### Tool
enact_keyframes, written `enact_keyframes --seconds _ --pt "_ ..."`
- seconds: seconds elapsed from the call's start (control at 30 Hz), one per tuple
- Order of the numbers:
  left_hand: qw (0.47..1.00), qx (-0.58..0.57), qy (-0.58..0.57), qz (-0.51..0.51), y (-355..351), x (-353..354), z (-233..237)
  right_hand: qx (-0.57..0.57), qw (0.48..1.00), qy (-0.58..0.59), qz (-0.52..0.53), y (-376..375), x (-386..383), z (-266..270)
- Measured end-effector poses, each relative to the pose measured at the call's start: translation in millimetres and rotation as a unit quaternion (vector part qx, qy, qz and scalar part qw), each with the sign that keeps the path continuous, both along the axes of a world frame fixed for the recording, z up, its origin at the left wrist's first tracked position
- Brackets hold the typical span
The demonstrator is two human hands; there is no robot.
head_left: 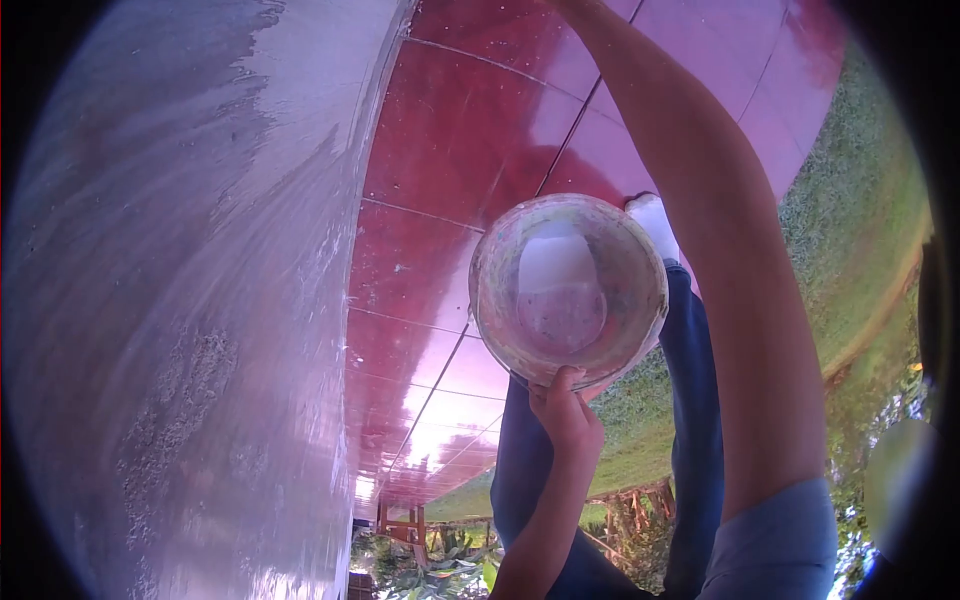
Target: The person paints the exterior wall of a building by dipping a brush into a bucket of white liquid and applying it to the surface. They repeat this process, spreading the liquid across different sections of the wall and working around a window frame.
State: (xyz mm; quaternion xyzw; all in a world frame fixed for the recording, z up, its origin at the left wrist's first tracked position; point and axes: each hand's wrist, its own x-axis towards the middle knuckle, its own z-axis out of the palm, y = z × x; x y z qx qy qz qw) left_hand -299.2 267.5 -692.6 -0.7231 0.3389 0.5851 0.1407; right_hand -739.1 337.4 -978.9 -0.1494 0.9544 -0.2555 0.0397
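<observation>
Right now I am pinching the near rim of the round bowl (497, 262) with my left hand (568, 415). The thumb is lying over the lip and the other fingers are curling underneath, out of sight, so the hand is clamping on the bowl alone. My right forearm (720, 250) is reaching up past the bowl's right side from a grey-blue sleeve (780, 545). My right hand is passing out of the top of the view, so I cannot say whether its fingers are open or closed.

The bowl is hanging in the air in front of my jeans (690, 400), above the floor and resting on nothing. Its inside is shining and mirroring the light, which I am reading as water. If so, it is going to feel bottom-heavy and ready to slop toward whichever side dips. The wall looks thin, stained and stiff, probably plastic, and a wet rim is likely to be slippery. A one-point pinch is letting it swing, so a flat palm under the base or a second grip on the far rim would be steadier.

Beyond the bowl my white shoe (655, 222) is standing on the glossy red tiled floor (450, 150). A wet, pale wall (180, 300) is running along the left, and grass (850, 230) is lying off to the right.
</observation>
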Motion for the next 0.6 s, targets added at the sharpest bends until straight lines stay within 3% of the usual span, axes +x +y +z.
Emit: enact_keyframes --seconds 0.03,0.07,0.17,0.2,0.23,0.27,0.33,0.4,0.47,0.5,0.57,0.6 --pt "1.000 -0.004 -0.001 0.001 1 2 -1 -0.126 0.980 -0.019 -0.155 -8 7 -3" --pt "1.000 -0.015 0.012 -0.003 2 2 -1 -0.246 0.919 -0.039 -0.305 -18 12 0" --pt "0.998 -0.040 0.034 -0.023 5 20 -6 -0.248 0.935 -0.131 -0.219 -79 39 -43" --pt "0.997 -0.053 0.050 -0.032 7 22 -10 -0.203 0.912 -0.208 -0.288 -115 68 -1" --pt "0.997 -0.051 0.052 -0.030 8 18 -10 -0.189 0.949 -0.177 -0.183 -133 112 28" --pt "0.999 -0.034 0.036 0.023 8 10 -9 -0.306 0.883 -0.267 -0.235 -159 139 33" --pt "0.997 -0.015 0.017 0.072 9 -6 -3 -0.308 0.859 -0.340 -0.229 -196 201 54" --pt "0.996 0.021 0.011 0.090 10 -22 4 -0.334 0.816 -0.447 -0.154 -209 255 76" --pt "0.996 0.004 0.006 0.086 16 -10 -1 -0.277 0.797 -0.535 -0.033 -212 297 76" --pt "0.996 -0.011 0.001 0.084 19 -5 -5 -0.277 0.798 -0.534 -0.032 -209 304 68" --pt "0.997 -0.006 -0.001 0.078 20 6 -10 -0.155 0.835 -0.463 0.254 -203 317 54" --pt "0.997 -0.001 -0.004 0.071 19 10 -11 -0.101 0.846 -0.433 0.295 -196 302 54"
